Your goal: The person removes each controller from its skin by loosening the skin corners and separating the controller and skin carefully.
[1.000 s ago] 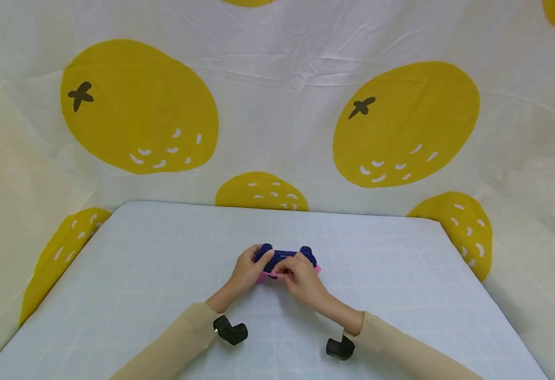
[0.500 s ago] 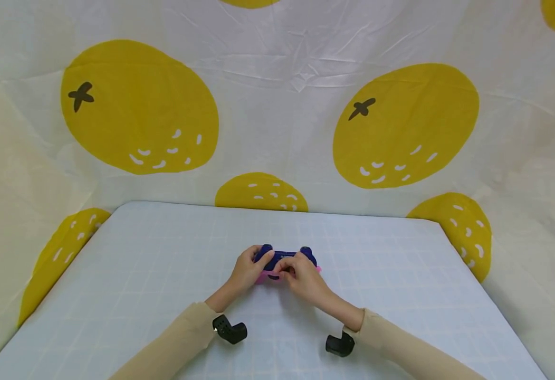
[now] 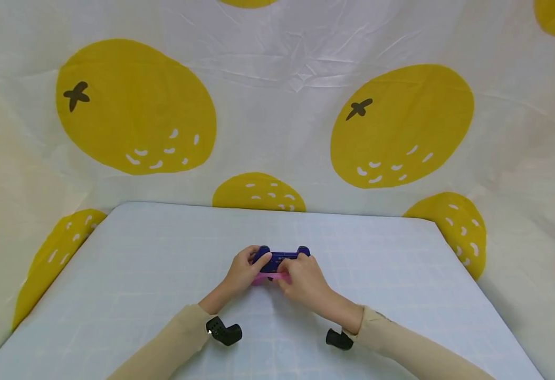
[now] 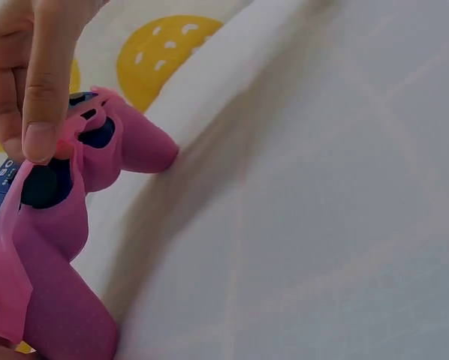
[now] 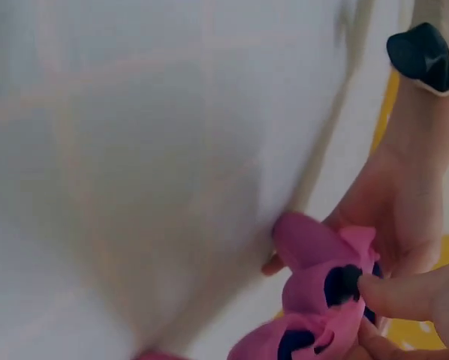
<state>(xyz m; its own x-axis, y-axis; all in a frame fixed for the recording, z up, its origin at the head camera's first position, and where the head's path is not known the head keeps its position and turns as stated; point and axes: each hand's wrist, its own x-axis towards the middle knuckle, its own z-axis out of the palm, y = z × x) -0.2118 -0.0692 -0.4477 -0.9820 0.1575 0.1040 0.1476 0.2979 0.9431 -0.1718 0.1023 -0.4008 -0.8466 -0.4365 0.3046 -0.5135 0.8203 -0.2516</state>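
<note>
1. The left hand (image 3: pixel 243 270) grips the left end of a dark blue game controller (image 3: pixel 280 258); its thumb lies across the controller's upper face and its fingers curl round the near handle.
2. The right hand (image 3: pixel 304 279) grips the right end of the same controller, with the fingers curled over the body and the fingertips pinching the edge of a pink silicone cover (image 4: pixel 55 247).
3. The controller sits between the two grips, just above the pale gridded surface (image 3: pixel 401 274), near its middle. Whether its underside touches the surface cannot be told.
4. In the left wrist view, the cover wraps the handle and lower body; the dark thumbstick and blue top of the controller show through its openings. A fingertip (image 4: pixel 40 139) presses on the cover's rim beside the thumbstick.
5. In the right wrist view, a fingertip (image 5: pixel 386 294) of the right grip pushes on the cover beside a dark opening, with the left hand behind it.
6. A black wrist-mounted camera (image 3: pixel 223 331) sits under each beige sleeve (image 3: pixel 173 345), on the near side of the grips.
7. A white cloth with yellow orange prints (image 3: pixel 401 124) hangs beyond the surface.
</note>
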